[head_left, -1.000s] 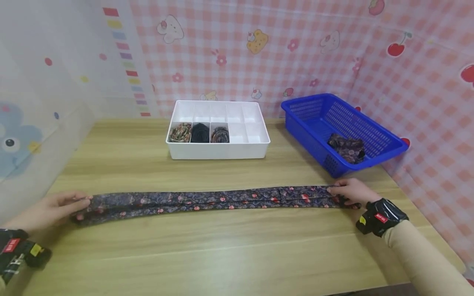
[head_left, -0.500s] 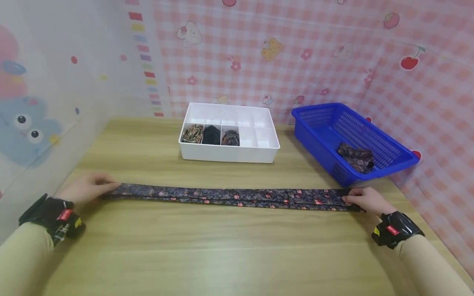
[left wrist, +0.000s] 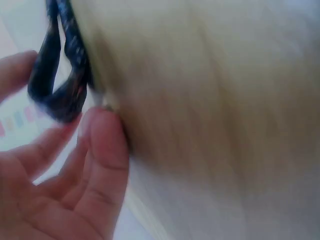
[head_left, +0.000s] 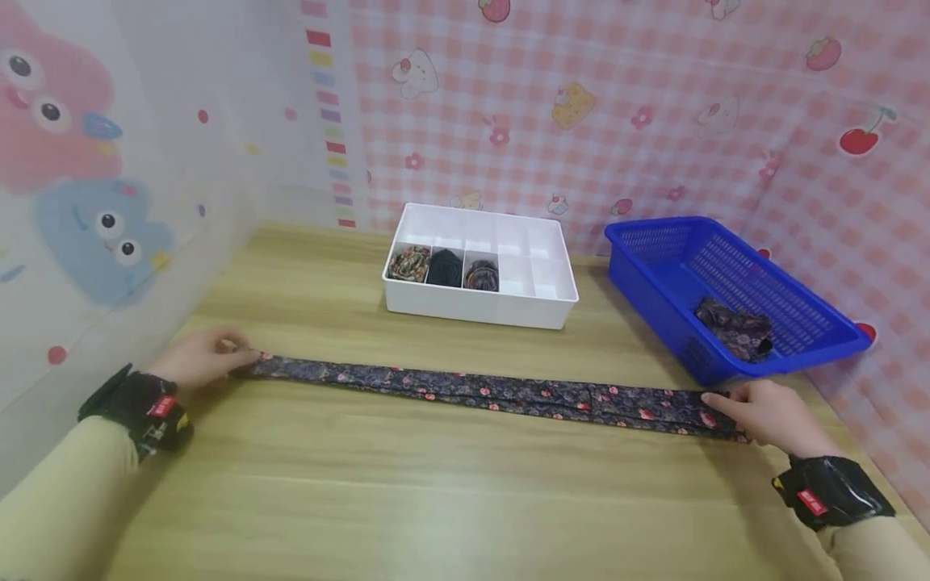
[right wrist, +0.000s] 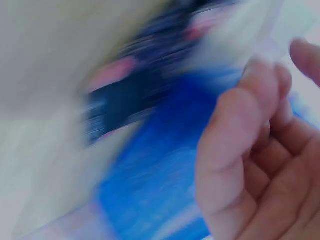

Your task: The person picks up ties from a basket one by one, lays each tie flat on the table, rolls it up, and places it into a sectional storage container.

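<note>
A pink gingham backdrop (head_left: 465,113) rises beyond the fingers of the left hand (head_left: 203,357) and the right hand (head_left: 781,415), and a wood-grain table (head_left: 436,516) spreads beneath them. A blue perforated basket (head_left: 643,297) sits just beyond the right fingers; a white divided box (head_left: 479,307) stands farther off, between the two sets of fingers. Stretched across the tabletop from left fingers to right is what looks like a dark floral necktie (head_left: 465,391), doubled over at its left end. A second ago that end looked broader and lay closer to the person; now the fabric runs narrow and straight, roughly in line with the box's front, which suggests it is pulled flat and true. The left thumb and fingers pinch the doubled end. The right fingers curl loosely over the other end, thumb apart, seemingly gripping nothing; whether a tip brushes the fabric is hard to tell. Beyond them, a crumpled dark floral cloth (head_left: 734,329) lies in the basket. Three fabric rolls (head_left: 445,269) sit in the box's near row, starting from the left-fingers' side.
</note>
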`<state>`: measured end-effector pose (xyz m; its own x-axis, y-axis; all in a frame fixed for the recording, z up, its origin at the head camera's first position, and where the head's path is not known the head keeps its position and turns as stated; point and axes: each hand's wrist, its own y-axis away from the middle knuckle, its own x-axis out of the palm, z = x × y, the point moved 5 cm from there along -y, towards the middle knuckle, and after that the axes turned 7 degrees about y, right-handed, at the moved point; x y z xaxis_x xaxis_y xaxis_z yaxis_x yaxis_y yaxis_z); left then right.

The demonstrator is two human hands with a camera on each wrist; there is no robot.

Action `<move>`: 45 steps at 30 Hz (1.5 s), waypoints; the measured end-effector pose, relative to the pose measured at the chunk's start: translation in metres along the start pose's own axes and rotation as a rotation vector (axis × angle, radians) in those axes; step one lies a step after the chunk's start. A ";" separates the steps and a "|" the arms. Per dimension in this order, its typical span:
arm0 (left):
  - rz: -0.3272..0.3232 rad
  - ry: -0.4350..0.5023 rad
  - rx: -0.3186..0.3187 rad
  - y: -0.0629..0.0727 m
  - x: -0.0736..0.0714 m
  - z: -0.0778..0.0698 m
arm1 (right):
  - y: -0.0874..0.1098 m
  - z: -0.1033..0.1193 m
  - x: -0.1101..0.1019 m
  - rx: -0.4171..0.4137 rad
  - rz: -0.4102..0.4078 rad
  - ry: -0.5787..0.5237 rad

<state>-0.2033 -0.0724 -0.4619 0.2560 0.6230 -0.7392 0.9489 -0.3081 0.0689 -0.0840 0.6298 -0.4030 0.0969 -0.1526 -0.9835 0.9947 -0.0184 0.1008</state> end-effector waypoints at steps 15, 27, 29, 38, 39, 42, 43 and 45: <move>-0.102 0.206 0.005 0.005 -0.001 -0.033 | -0.082 0.354 0.037 -0.681 0.328 -0.578; 0.033 0.158 0.163 -0.009 0.034 -0.066 | -0.123 0.465 0.106 -0.450 0.479 -0.689; 0.030 0.146 0.166 -0.008 0.033 -0.061 | -0.124 0.474 0.108 -0.464 0.448 -0.631; 0.059 0.075 0.199 -0.010 0.037 -0.060 | -0.126 0.477 0.115 -0.454 0.323 -0.477; 0.071 0.052 0.209 -0.011 0.039 -0.061 | -0.127 0.477 0.116 -0.446 0.319 -0.483; 0.110 -0.026 0.247 -0.013 0.043 -0.061 | -0.127 0.476 0.117 -0.437 0.314 -0.497; 0.121 -0.047 0.258 -0.014 0.044 -0.061 | -0.127 0.476 0.117 -0.434 0.314 -0.504; 0.132 -0.082 0.276 -0.015 0.045 -0.061 | -0.127 0.476 0.117 -0.432 0.317 -0.499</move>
<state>-0.1950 0.0039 -0.4555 0.3468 0.5080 -0.7884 0.8196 -0.5729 -0.0086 -0.2152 0.1442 -0.4600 0.4580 -0.5197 -0.7212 0.8560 0.4768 0.2000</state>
